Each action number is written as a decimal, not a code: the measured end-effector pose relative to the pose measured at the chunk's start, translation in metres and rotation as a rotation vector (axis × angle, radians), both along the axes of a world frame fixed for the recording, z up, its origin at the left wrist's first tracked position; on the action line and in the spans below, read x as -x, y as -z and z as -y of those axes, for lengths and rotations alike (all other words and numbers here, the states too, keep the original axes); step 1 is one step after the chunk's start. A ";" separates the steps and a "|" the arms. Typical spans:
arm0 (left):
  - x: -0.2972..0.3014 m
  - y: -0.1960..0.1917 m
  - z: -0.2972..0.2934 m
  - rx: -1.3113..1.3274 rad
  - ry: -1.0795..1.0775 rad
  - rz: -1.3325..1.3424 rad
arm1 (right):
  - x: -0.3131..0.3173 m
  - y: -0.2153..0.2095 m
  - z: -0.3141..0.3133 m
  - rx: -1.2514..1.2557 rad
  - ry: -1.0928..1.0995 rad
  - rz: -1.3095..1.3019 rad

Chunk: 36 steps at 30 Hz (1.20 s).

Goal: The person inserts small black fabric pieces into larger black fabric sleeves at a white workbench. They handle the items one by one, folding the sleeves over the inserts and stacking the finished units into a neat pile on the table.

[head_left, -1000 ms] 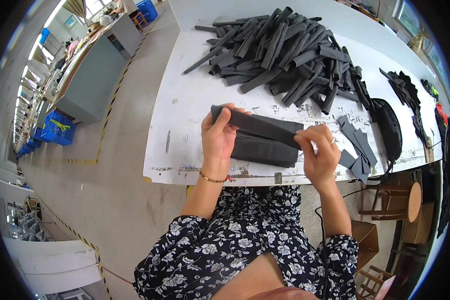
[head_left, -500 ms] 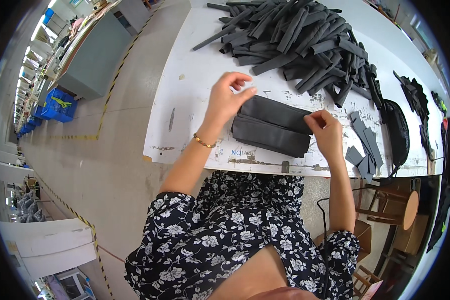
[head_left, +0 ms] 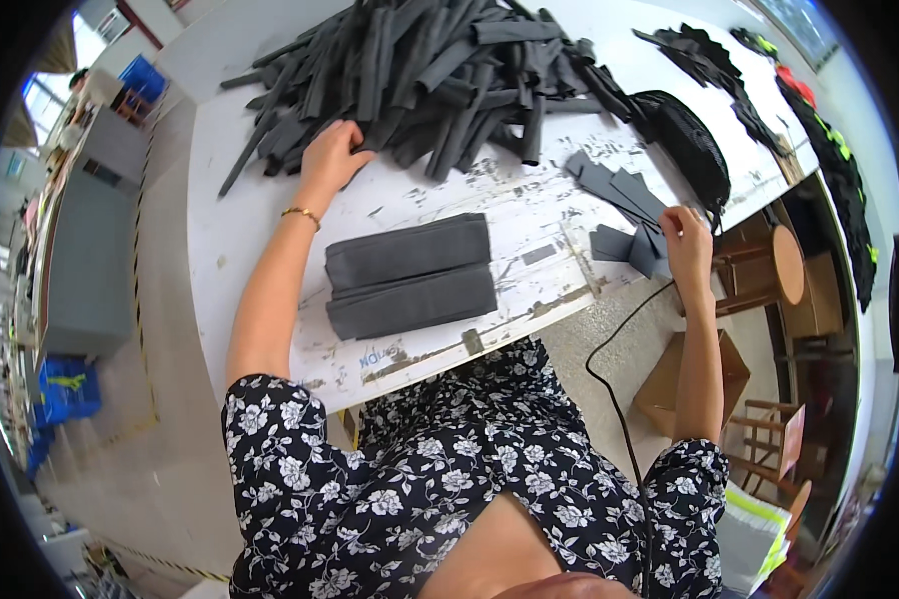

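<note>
From my remote seat, I count two neat stacks of flat dark strips (head_left: 410, 299) on the table (head_left: 232, 225), seemingly sorted; the big loose heap (head_left: 449, 80) beyond looks left over. My left hand (head_left: 332, 165), thumb apart, meets its near edge; my right hand (head_left: 689, 245) bunches fingertips by grey cards (head_left: 609, 188). I cannot tell whether either grips anything.

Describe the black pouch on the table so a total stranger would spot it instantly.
On the white table, find the big heap of dark grey tube-like strips. Look right of it, beyond the flat grey pieces beside the right hand, to the black pouch. It is bulky and curved along one side, unlike those flat pieces and narrow strips.
</note>
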<state>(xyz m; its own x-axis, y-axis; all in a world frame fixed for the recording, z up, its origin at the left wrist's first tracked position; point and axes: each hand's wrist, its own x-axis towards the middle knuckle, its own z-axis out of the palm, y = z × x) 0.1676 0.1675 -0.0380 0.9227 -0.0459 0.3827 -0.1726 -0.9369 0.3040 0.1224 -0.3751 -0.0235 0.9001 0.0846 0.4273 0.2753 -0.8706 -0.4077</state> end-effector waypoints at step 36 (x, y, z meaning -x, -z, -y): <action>0.176 -0.083 0.139 1.979 0.359 -0.147 | 0.039 -0.091 -0.229 0.106 -0.879 0.590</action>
<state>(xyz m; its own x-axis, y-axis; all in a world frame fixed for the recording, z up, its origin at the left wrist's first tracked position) -0.0087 0.0290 0.0448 0.9921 0.1084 0.0633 -0.1217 0.7059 0.6978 0.0838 -0.1464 0.0673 0.1576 0.6664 0.7288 0.9540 -0.2932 0.0618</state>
